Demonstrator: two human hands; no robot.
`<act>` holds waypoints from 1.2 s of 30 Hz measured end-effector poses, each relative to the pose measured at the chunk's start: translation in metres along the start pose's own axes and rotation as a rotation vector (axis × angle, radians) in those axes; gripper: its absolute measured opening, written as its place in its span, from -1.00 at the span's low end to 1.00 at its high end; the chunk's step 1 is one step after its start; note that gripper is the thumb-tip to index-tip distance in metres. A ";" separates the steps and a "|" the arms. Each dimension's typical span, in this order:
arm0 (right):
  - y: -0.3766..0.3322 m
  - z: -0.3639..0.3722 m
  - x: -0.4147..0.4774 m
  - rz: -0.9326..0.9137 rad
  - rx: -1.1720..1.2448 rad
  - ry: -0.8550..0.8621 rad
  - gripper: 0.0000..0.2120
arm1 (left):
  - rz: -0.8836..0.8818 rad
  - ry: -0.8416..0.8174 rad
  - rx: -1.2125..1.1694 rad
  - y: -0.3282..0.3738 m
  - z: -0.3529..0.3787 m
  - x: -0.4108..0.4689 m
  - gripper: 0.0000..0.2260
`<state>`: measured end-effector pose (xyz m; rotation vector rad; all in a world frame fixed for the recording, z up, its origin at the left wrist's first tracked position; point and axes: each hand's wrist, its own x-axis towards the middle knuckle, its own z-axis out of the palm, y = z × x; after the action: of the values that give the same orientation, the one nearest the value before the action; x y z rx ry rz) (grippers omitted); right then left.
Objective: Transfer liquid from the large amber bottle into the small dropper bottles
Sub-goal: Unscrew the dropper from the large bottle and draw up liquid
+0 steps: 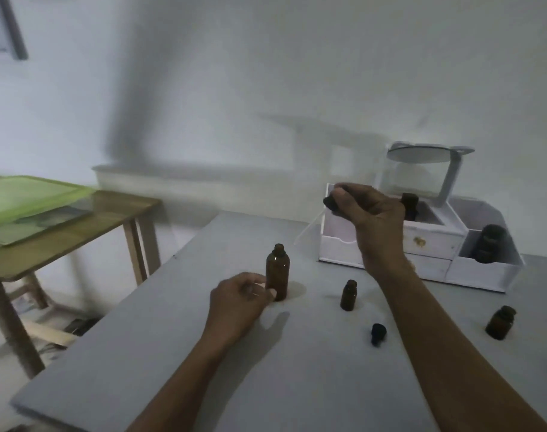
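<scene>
The large amber bottle (pixel 277 271) stands open and upright on the grey table (pixel 203 369). My left hand (pixel 239 302) rests beside its base, fingers touching the lower part. My right hand (pixel 370 210) is raised above the table and pinches a dropper (pixel 311 226) by its black bulb, the clear pipette slanting down to the left. A small amber dropper bottle (pixel 348 295) stands uncapped right of the large one. Another small amber bottle (pixel 500 322) stands at the far right. A black dropper cap (pixel 378 333) lies on the table between them.
A white wooden organiser (pixel 428 241) with drawers sits at the back right, holding dark bottles (pixel 488 244) and a white lamp (pixel 429 154). A wooden side table (pixel 79 232) with a green tray (pixel 26 198) stands to the left. The wall is close behind.
</scene>
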<state>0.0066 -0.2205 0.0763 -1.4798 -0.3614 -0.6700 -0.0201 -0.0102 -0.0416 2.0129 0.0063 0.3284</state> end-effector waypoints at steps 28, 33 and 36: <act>0.063 0.057 -0.014 0.063 -0.356 -0.221 -0.89 | 0.084 -0.025 -0.196 -0.012 0.021 0.034 -0.58; 0.072 0.057 -0.018 0.068 -0.429 -0.243 -0.91 | 0.081 -0.019 -0.185 -0.012 0.022 0.034 -0.56; 0.075 0.057 -0.019 0.057 -0.450 -0.250 -0.90 | 0.084 -0.014 -0.182 -0.013 0.022 0.035 -0.56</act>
<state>0.0478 -0.1640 0.0106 -2.0055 -0.3730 -0.5416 0.0205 -0.0188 -0.0543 1.8376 -0.1132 0.3557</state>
